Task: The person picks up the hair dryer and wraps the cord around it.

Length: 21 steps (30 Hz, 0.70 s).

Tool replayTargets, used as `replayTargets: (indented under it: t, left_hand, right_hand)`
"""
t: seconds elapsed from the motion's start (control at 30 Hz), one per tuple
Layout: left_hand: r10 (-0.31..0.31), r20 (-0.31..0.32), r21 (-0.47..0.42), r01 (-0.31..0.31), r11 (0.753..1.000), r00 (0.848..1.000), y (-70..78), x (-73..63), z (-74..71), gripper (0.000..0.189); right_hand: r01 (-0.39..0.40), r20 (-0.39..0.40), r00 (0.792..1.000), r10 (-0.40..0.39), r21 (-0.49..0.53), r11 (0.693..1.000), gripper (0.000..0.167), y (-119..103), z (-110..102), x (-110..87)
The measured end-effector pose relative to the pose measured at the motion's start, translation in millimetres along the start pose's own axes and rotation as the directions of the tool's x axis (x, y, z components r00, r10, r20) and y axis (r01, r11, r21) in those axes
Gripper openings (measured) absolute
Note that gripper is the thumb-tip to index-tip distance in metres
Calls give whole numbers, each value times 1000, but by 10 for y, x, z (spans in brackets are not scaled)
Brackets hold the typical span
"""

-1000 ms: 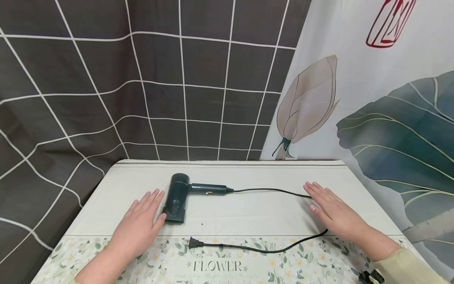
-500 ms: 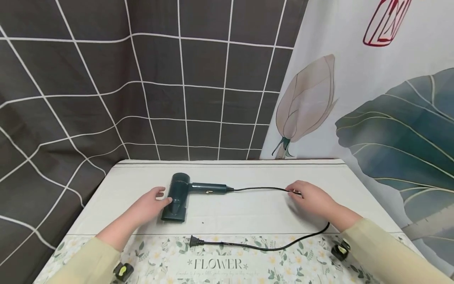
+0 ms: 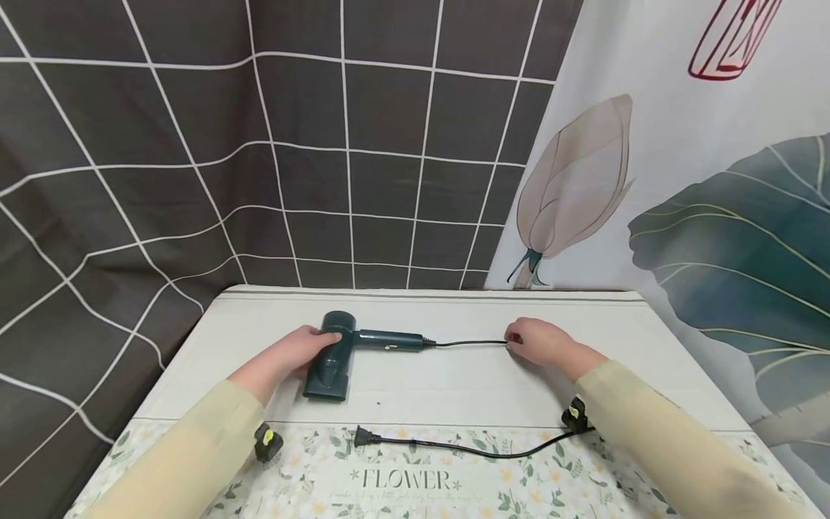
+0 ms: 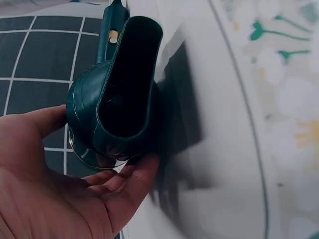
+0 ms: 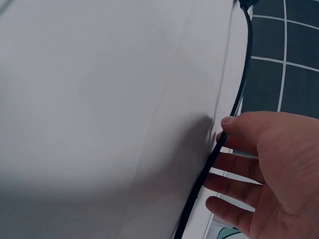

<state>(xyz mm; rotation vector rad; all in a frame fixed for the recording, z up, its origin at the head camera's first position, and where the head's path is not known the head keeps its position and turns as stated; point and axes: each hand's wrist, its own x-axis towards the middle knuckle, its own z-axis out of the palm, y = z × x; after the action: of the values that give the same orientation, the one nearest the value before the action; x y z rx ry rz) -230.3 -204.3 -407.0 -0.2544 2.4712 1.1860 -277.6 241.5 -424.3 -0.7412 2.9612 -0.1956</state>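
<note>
A dark green hair dryer (image 3: 331, 364) lies on the table, its handle (image 3: 390, 340) pointing right. My left hand (image 3: 302, 349) grips its barrel from the left, thumb on top. In the left wrist view the flat nozzle (image 4: 130, 79) faces the camera, with the thumb on one side and fingers curled under the other. My right hand (image 3: 540, 340) pinches the black power cord (image 3: 470, 343) between thumb and forefinger, to the right of the handle. In the right wrist view the cord (image 5: 243, 74) runs past the thumb tip, the other fingers spread behind it.
The cord's plug (image 3: 365, 436) lies on the floral cloth (image 3: 298, 476) at the front, above the word FLOWER. A dark grid curtain (image 3: 382, 173) hangs behind and at the left. A white printed curtain (image 3: 583, 245) hangs at the right.
Both hands were flat and open; the left has moved onto the dryer's barrel and gripped it. The right has moved left along the cord and now pinches it.
</note>
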Motion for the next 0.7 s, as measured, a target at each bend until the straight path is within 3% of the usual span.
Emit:
replayTargets:
  t: [0.27,0.53,0.7]
  left_hand:
    - [-21,17,31,21,999,1000,82,76,4,85]
    - [-88,101,-119,100,988,991,82,129,-63,75]
    - [-100,92,-120,111,987,991,61,142,-65,73]
  right_hand:
    - [13,5,1000,-13,6,1000,8,38,24,27]
    - [-31,9,999,31,2,1000,11,42,55,41]
    - [-30,-5,1000,30,29,999,11,31,46,26]
